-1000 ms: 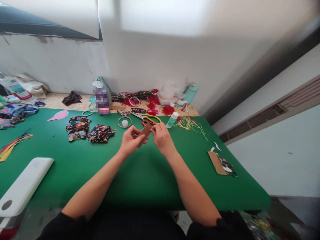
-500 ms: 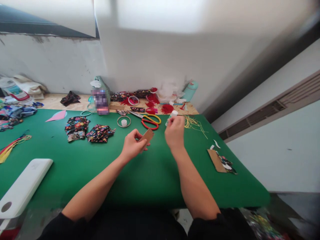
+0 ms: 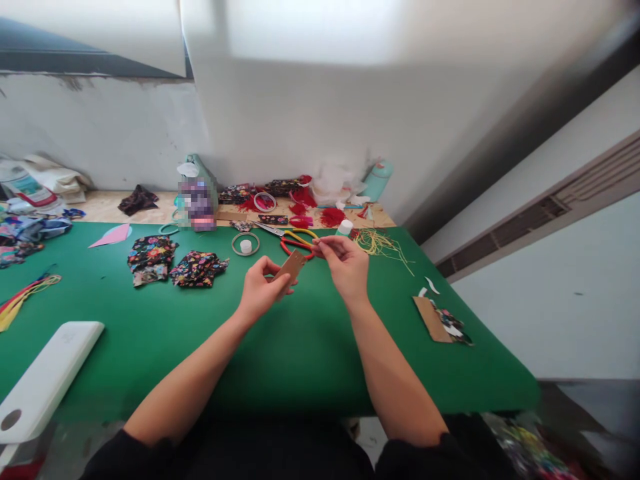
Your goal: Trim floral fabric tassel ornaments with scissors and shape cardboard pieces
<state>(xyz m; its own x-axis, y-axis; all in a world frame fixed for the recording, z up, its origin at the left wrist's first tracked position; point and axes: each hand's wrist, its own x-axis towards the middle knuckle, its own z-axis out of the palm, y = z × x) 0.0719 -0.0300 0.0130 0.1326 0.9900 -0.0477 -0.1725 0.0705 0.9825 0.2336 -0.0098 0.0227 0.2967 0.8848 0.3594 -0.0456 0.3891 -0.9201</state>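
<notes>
My left hand (image 3: 261,287) is closed on a small brown piece of cardboard (image 3: 291,267), thumb on top, held tilted above the green tabletop. To its right, my right hand (image 3: 346,263) has its thumb and fingertips pinched together, pointing at the cardboard but apart from it. Anything in that pinch is too small to make out. Just past the right fingers lie scissors (image 3: 299,240) with one yellow and one red handle, partly covered by the hand. A small white-capped bottle (image 3: 345,228) stands behind the right hand, its lower part hidden.
Yellow strands (image 3: 377,243) lie beyond the right hand. Further left are a ring (image 3: 245,244) around a white cap and folded floral fabric pieces (image 3: 199,269). A cardboard piece (image 3: 432,320) with scraps lies right; a white device (image 3: 55,377) sits front left.
My right hand has moved left from the white-capped bottle toward the cardboard, and the bottle now stands clear of its fingers. The left hand still holds the cardboard.
</notes>
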